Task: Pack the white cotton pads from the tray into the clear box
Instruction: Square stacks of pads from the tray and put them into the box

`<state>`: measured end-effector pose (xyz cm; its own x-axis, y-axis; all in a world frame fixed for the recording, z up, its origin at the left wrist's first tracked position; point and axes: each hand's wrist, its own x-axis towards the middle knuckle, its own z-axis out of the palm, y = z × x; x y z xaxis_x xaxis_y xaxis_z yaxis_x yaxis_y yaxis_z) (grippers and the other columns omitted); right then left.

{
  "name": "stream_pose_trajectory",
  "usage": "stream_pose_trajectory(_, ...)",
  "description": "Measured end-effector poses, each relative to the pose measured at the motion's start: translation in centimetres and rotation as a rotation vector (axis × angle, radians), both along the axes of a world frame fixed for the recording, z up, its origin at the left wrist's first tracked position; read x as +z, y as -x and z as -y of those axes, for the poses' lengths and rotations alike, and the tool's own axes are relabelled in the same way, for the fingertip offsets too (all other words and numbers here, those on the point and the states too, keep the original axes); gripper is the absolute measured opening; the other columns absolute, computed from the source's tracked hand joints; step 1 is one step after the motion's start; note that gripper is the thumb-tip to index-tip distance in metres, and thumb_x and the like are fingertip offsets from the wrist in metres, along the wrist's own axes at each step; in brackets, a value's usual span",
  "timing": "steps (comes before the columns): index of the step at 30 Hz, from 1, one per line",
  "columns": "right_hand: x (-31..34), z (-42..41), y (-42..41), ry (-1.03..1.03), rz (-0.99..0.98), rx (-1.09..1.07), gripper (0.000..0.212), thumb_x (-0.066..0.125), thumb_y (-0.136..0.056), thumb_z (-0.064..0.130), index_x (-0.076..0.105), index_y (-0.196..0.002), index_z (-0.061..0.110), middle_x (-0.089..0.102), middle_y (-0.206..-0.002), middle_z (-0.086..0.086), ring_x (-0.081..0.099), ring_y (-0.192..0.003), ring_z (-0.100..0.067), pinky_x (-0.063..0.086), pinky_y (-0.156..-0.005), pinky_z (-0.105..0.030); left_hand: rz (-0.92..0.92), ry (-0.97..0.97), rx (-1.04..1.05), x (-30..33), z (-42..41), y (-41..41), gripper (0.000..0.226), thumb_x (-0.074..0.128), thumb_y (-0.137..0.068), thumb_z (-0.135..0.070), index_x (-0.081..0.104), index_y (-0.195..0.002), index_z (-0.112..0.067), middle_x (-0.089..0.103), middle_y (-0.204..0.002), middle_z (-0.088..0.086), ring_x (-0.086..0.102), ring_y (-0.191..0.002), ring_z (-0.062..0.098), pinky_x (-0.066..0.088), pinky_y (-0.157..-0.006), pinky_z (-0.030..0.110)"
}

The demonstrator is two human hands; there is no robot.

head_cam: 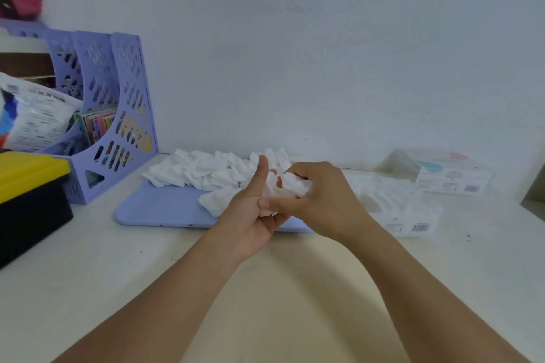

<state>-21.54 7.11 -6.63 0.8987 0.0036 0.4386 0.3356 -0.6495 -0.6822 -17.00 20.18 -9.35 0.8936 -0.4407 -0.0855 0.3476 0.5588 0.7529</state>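
Note:
A pale blue tray [159,209] lies flat on the desk with a heap of white cotton pads [203,169] along its far side. My left hand [250,215] and my right hand [318,200] meet above the tray's right end. Both are closed on a small bunch of cotton pads [290,188] held between them, my left thumb pointing up. The clear box [392,203] stands just right of the tray, with white pads inside it. Its clear lid [442,171] rests farther back right.
A purple perforated file holder [118,109] with books and a printed bag stands at the left. A black case with a yellow lid [29,194] sits in front of it. The white wall runs close behind the tray.

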Motion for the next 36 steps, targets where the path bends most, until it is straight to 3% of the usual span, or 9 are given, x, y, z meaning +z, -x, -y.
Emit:
stream_pose_trajectory(4,-0.3,0.7,-0.5,-0.18,-0.066,0.025,0.012,0.08,-0.085,0.019,0.074,-0.081,0.009,0.072,-0.083,-0.011,0.06,-0.063,-0.013,0.044,-0.061,-0.034,-0.003,0.019,0.028,0.3,0.2,0.2,0.055,0.067,-0.074,-0.053,0.07,-0.112,-0.014,0.076,-0.112,0.007,0.075,-0.094,0.016,0.062,-0.073,0.029)
stream_pose_trajectory(9,-0.1,0.9,-0.2,-0.315,-0.11,0.113,0.016,0.081,-0.087,0.02,0.076,-0.088,0.005,0.065,-0.067,0.007,0.053,-0.051,0.001,0.039,-0.053,-0.013,0.023,-0.001,0.024,0.1,0.3,0.0,0.05,0.069,-0.078,-0.048,0.069,-0.113,-0.012,0.075,-0.116,0.008,0.074,-0.1,0.017,0.06,-0.083,0.03)
stream_pose_trajectory(14,-0.6,0.6,-0.5,-0.214,-0.08,0.055,0.015,0.083,-0.083,0.016,0.074,-0.083,0.005,0.067,-0.074,-0.01,0.053,-0.055,-0.004,0.042,-0.055,-0.019,0.071,-0.005,-0.013,-0.2,0.4,0.0,0.053,0.066,-0.078,-0.046,0.066,-0.118,-0.011,0.074,-0.118,0.01,0.072,-0.105,0.019,0.059,-0.088,0.03)
stream_pose_trajectory(17,-0.5,1.3,-0.6,-0.323,-0.113,0.051,0.023,0.075,-0.09,0.01,0.066,-0.07,0.003,0.056,-0.061,0.003,0.045,-0.05,-0.003,0.036,-0.052,-0.015,0.072,0.007,-0.029,-0.3,0.4,-0.1,0.046,0.067,-0.084,-0.04,0.067,-0.121,-0.013,0.073,-0.12,0.008,0.071,-0.109,0.017,0.057,-0.091,0.03)
stream_pose_trajectory(23,0.2,2.4,-1.1,-0.542,-0.004,-0.066,0.016,0.07,-0.089,0.01,0.066,-0.081,-0.003,0.061,-0.068,-0.011,0.058,-0.062,-0.018,0.043,-0.056,-0.031,-0.111,0.126,-0.036,-0.4,0.4,-0.3,0.045,0.078,-0.076,-0.035,0.062,-0.109,-0.009,0.072,-0.089,0.005,0.069,-0.079,0.016,0.061,-0.071,0.03)
stream_pose_trajectory(26,0.5,2.8,-1.2,-0.341,0.262,-0.196,0.022,0.07,-0.085,0.013,0.059,-0.076,-0.004,0.06,-0.068,-0.018,0.058,-0.061,-0.028,0.044,-0.057,-0.037,-0.139,0.171,-0.029,-0.3,0.4,-0.4,0.051,0.076,-0.08,-0.042,0.059,-0.115,-0.01,0.069,-0.082,0.004,0.067,-0.073,0.014,0.061,-0.067,0.03)
stream_pose_trajectory(28,0.4,2.2,-0.9,-0.187,0.347,-0.188,0.018,0.072,-0.082,0.014,0.06,-0.072,0.005,0.062,-0.065,-0.005,0.058,-0.061,-0.021,0.044,-0.056,-0.032,-0.125,0.168,-0.017,-0.2,0.4,-0.3,0.058,0.076,-0.076,-0.046,0.06,-0.118,-0.009,0.071,-0.088,0.005,0.069,-0.079,0.014,0.062,-0.069,0.03)
stream_pose_trajectory(33,-1.4,0.1,-0.7,0.154,0.29,-0.087,0.01,0.07,-0.077,0.013,0.061,-0.074,0.013,0.058,-0.062,0.003,0.054,-0.06,-0.016,0.047,-0.057,-0.039,-0.034,0.039,-0.008,0.0,0.4,0.1,0.07,0.072,-0.067,-0.056,0.068,-0.121,-0.012,0.075,-0.115,0.007,0.072,-0.102,0.018,0.059,-0.088,0.031)
stream_pose_trajectory(36,-1.8,0.1,-0.8,0.177,0.242,-0.041,0.007,0.069,-0.077,0.013,0.063,-0.075,0.015,0.059,-0.063,0.005,0.055,-0.062,-0.014,0.046,-0.057,-0.034,-0.028,0.014,0.003,-0.1,0.2,0.1,0.071,0.075,-0.065,-0.052,0.068,-0.122,-0.01,0.075,-0.115,0.01,0.072,-0.103,0.02,0.061,-0.083,0.03)
